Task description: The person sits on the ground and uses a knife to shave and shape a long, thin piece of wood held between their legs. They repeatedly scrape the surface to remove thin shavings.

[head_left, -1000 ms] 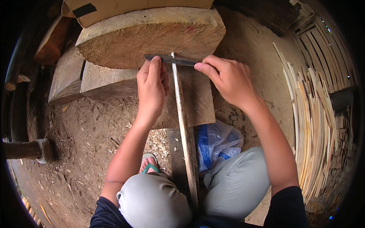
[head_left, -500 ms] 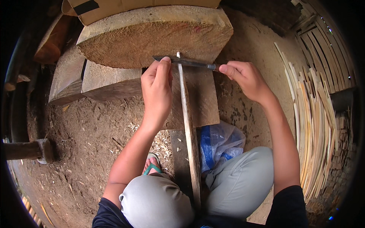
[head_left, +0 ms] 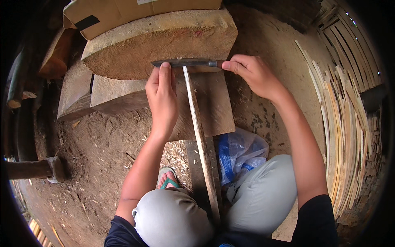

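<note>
1. One knife blade (head_left: 181, 63) laid crosswise on one long bamboo strip (head_left: 200, 136), above a flat wooden block (head_left: 214, 107);
2. Left hand (head_left: 161, 96) pressing fingertips on blade; right hand (head_left: 253, 74) gripping its handle end;
3. Many split strips (head_left: 345, 123) stacked rightward.

A cardboard box (head_left: 144, 10) lies at the far edge of the ground, behind and partly against the top of the big wood block (head_left: 160, 43). It is flat-sided and plain brown, with its long side running left to right. A strip of black tape (head_left: 87, 22) crosses its left corner. A pale label (head_left: 145, 1) sits on its top face at the upper rim of the view, cut off there.

A blue and clear plastic bag (head_left: 240, 154) lies crumpled on the ground near the person, just right of the plank's (head_left: 214, 107) near edge and touching the right knee (head_left: 263, 193).
</note>
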{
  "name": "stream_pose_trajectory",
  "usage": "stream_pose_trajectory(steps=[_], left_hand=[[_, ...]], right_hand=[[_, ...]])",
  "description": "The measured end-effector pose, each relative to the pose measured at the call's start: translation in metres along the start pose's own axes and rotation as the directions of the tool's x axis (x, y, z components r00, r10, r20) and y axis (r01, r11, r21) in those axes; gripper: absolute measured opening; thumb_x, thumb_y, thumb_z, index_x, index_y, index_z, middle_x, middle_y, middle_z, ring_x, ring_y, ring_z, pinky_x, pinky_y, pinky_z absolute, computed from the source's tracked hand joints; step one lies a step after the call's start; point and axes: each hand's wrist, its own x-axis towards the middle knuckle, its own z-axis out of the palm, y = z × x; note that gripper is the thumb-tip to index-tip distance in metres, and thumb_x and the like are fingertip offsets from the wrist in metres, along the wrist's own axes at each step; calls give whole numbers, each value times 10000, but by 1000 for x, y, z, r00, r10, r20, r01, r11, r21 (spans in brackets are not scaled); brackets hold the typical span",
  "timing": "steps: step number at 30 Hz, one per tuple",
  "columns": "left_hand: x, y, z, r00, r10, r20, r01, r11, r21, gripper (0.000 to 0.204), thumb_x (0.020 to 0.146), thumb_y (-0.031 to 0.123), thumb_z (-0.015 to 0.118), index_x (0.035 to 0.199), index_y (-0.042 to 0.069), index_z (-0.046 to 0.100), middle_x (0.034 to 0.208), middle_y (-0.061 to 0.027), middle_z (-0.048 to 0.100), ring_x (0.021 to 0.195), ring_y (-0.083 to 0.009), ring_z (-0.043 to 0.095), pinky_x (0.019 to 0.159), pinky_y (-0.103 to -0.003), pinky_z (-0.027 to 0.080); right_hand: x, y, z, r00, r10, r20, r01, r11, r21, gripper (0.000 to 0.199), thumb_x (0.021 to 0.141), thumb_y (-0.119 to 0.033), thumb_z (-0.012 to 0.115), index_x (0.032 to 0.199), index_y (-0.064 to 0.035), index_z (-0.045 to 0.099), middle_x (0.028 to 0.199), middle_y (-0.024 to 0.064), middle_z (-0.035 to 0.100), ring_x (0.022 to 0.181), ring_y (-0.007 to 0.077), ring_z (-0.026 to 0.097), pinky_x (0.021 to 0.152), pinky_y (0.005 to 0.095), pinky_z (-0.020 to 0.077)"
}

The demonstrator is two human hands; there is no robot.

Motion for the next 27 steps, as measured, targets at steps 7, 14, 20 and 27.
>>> stream_pose_trajectory(steps=[7,14,20,27], left_hand=[[-30,-1,-7,996,-72,56,70,997,36,356,1023,392,557,780,142,484,615,79,348,503,-23,294,443,-227,215],[-29,5,-3,989,-126,72,128,991,-29,348,1016,384,559,782,143,472,630,78,343,505,-25,263,447,-233,184],[-23,16,0,974,-219,50,221,975,-39,329,1016,373,555,794,143,477,636,82,327,511,-32,261,448,-237,182],[-13,18,-1,981,-196,-8,196,980,-36,305,1019,353,547,804,149,477,631,86,315,520,-33,262,453,-238,173]], right_hand=[[-19,-5,-15,979,100,178,-98,995,-22,492,984,-444,622,797,11,599,631,-2,378,632,93,362,573,301,329],[-26,-10,-15,981,95,168,-97,995,8,570,996,-453,599,674,-3,464,608,-5,348,607,99,333,551,307,309],[-25,-17,-14,994,41,97,-38,999,-25,564,1000,-444,589,695,18,481,616,30,333,610,119,332,563,330,326],[-20,-26,-5,999,19,28,-18,998,-53,560,990,-476,579,756,32,582,622,126,433,582,184,408,578,359,362]])
